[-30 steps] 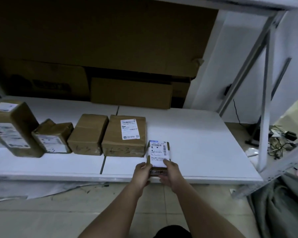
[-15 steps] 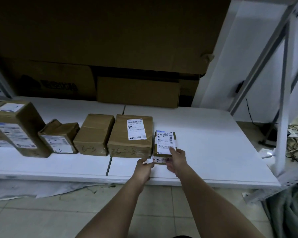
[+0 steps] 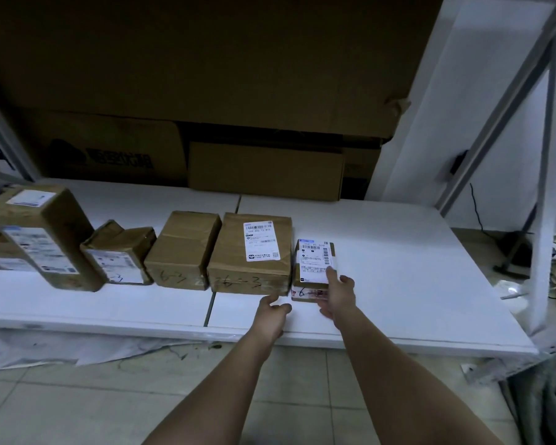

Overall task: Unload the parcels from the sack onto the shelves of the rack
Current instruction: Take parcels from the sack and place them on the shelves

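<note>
A small brown parcel with a white barcode label lies on the white shelf, tight against the right side of a larger labelled parcel. My right hand holds the small parcel's near right corner, thumb on the label and fingers curled at its front edge. My left hand hovers just left of it with loosely curled fingers and holds nothing. A grey-green sack shows at the bottom right.
Three more parcels stand in the row to the left: a plain box, a crumpled one and a tall one. Big cartons line the back. A rack post rises on the right, cables behind it.
The small parcel has slid further in, up against the larger parcel. My left hand has let go of it and drawn back; my right hand stays on it.
</note>
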Tool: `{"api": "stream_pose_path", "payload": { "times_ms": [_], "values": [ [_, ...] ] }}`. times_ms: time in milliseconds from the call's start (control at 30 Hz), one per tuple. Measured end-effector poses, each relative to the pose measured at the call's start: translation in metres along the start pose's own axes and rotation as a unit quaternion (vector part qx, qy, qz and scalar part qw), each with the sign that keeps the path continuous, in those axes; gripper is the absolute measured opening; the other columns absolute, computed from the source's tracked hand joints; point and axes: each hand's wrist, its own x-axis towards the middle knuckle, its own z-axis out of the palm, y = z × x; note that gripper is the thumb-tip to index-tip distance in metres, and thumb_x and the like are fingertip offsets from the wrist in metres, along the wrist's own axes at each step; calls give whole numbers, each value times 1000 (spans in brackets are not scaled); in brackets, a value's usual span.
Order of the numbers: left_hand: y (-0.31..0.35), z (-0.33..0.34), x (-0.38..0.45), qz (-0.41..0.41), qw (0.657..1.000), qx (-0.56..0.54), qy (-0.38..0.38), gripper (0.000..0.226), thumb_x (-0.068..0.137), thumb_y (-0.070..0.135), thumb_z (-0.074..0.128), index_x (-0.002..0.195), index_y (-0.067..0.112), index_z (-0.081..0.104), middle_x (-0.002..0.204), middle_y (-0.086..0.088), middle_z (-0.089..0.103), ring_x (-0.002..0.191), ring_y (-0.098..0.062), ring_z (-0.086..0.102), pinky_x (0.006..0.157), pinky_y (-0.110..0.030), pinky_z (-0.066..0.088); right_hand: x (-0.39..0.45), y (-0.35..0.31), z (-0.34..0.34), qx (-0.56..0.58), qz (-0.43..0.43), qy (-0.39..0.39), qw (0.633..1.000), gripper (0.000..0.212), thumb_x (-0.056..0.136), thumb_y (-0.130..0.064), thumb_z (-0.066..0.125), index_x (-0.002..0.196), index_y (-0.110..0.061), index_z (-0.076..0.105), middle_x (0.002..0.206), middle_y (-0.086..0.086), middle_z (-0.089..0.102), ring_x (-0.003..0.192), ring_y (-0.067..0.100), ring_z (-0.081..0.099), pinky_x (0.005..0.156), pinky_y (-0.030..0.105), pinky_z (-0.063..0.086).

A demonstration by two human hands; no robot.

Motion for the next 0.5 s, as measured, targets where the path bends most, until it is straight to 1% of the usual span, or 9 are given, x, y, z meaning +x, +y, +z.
{"api": "stream_pose_path", "payload": {
  "times_ms": [33,67,133,200,267,333,400,467,500],
  "values": [
    [-1,-1,0,-3,1000,1,1,45,94,15,50,138,18,40,102,-5,57,80,-17,52,62,-23,40,0,1,-1,0,5,11,1000,54,96,-48,46,139,-18,36,121,15,57,89,31,62,60,31,51],
    [-2,-1,0,-5,1000,7,4,43,94,15,50,136,17,42,98,-5,57,79,-18,54,65,-25,42,1,4,-3,-5,7,22,1000,53,95,-50,45,137,-18,38,119,15,58,91,31,63,63,33,52],
    [-4,-1,0,-3,999,29,18,37,93,16,49,130,15,47,106,-10,59,93,-24,59,78,-28,44,2,11,-7,-61,-5,34,998,48,94,-52,41,127,-17,46,118,15,58,98,33,62,77,42,55],
    [-6,1,1,-5,998,57,39,28,93,16,47,121,13,52,109,-12,61,103,-29,61,83,-31,45,1,17,-12,-87,3,46,995,43,92,-50,41,114,-15,50,112,15,58,100,35,62,91,47,52],
    [-1,4,-2,-19,995,87,54,16,94,13,43,101,8,56,107,-16,62,106,-33,61,80,-32,46,-5,17,-19,-88,28,48,995,42,94,-46,44,114,-10,50,97,9,54,99,38,62,90,47,50],
    [14,8,-10,-21,991,122,52,19,93,11,39,81,10,54,106,-19,64,105,-34,63,79,-35,49,-20,5,-28,-96,48,36,994,43,96,-43,45,118,-6,49,92,7,51,100,39,62,88,46,51],
    [37,12,-31,-23,989,141,47,19,92,14,40,80,12,55,98,-16,67,92,-32,66,74,-33,49,-42,-10,-38,-102,85,21,991,41,95,-42,45,113,-5,51,92,11,57,91,36,66,81,38,47],
    [65,14,-63,-32,987,150,44,20,91,15,42,77,12,55,81,-9,65,77,-27,64,63,-26,41,-69,-32,-52,-127,108,-10,986,35,95,-36,45,107,-5,56,84,11,61,78,31,66,76,34,44],
    [79,14,-81,-42,985,159,40,21,91,14,43,73,14,54,78,-9,64,76,-26,63,62,-25,38,-83,-44,-57,-135,115,-25,984,31,95,-33,46,103,-5,57,83,11,61,75,29,65,76,33,45]
  ]
}}
